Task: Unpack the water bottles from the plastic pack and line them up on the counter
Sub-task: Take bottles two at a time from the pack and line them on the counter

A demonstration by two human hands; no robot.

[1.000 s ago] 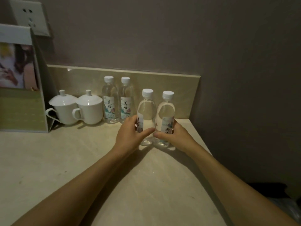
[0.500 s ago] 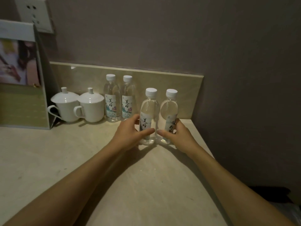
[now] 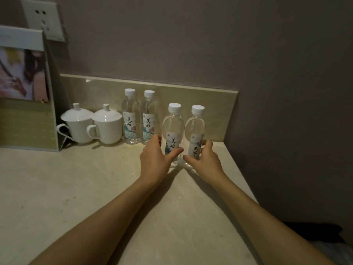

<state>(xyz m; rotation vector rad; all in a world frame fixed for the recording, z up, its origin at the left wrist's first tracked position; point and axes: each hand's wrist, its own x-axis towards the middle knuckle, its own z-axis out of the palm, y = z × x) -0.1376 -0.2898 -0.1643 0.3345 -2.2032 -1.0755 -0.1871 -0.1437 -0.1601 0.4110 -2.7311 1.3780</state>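
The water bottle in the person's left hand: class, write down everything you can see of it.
The water bottle is clear plastic with a white screw cap, closed, and looks full of clear liquid. A pale label with dark brush characters and a bluish picture wraps its lower half. It stands upright on the counter, ahead of the two bottles by the backsplash. The left hand grips its lower part, thumb across the label. Its neighbour in the right hand stands close beside it; contact is unclear.

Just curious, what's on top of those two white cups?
Each white ceramic cup wears a white knobbed lid. The lids hide whatever is inside.
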